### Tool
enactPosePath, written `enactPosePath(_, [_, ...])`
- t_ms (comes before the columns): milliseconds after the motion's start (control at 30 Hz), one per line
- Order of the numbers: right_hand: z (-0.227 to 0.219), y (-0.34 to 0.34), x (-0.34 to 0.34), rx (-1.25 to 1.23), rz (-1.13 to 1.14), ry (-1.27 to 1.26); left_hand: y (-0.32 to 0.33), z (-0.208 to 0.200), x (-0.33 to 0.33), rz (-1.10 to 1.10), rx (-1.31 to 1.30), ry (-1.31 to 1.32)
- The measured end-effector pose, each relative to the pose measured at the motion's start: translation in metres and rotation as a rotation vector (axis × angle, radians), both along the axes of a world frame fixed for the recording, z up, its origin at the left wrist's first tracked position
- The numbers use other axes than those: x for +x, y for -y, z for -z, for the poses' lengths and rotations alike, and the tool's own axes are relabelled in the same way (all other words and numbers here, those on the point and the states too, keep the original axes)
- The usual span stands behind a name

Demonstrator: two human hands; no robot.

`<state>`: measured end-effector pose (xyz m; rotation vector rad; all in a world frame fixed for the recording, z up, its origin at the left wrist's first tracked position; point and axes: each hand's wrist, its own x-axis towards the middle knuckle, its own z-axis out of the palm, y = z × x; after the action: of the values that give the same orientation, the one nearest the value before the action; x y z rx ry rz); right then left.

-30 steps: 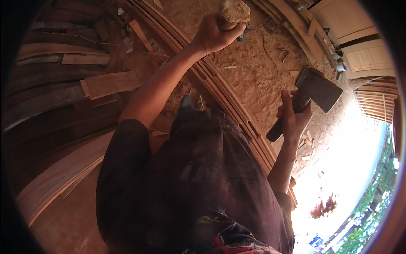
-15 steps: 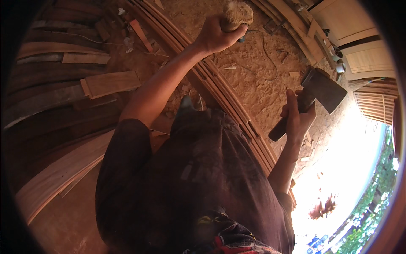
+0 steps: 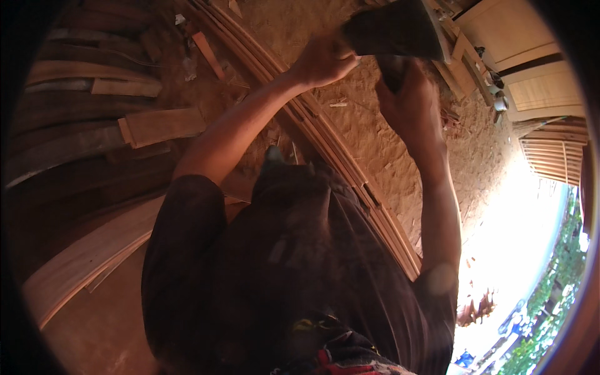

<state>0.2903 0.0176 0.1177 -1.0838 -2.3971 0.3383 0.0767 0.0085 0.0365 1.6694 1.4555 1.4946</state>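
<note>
My right hand (image 3: 412,103) is wrapped round the dark handle of a hatchet (image 3: 397,31), raised at the upper middle. Its broad dark head lies across the top of the view and its edge points right. Close to the hatchet's left end is my left hand (image 3: 322,62), closed. What it grips is now hidden by the hatchet head and blur; half a second ago a short wooden piece with a frayed, fibrous top showed there. Whether the hatchet touches that piece I cannot tell.
Long, thin wooden strips (image 3: 331,137) run diagonally in front of me. Stacked planks (image 3: 81,119) fill the left side. Pale wooden panels (image 3: 531,75) stand at the upper right, beside a small can (image 3: 500,103). Wood scraps lie on the earthen floor (image 3: 356,137).
My right hand has swung the hatchet up and left, from the right side to my left hand. The frayed wooden piece has gone from sight behind it. My left arm has barely moved.
</note>
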Motion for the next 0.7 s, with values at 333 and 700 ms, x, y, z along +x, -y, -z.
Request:
enactPosePath(333, [-0.112,0.008,0.030,-0.038,0.171,-0.584,-0.003,0.040,-0.023,0.019,-0.008,-0.058])
enactPosePath(700, [-0.012,0.001,0.014,-0.096,-0.126,-0.083,0.022,0.034,-0.013,0.034,-0.093,0.032])
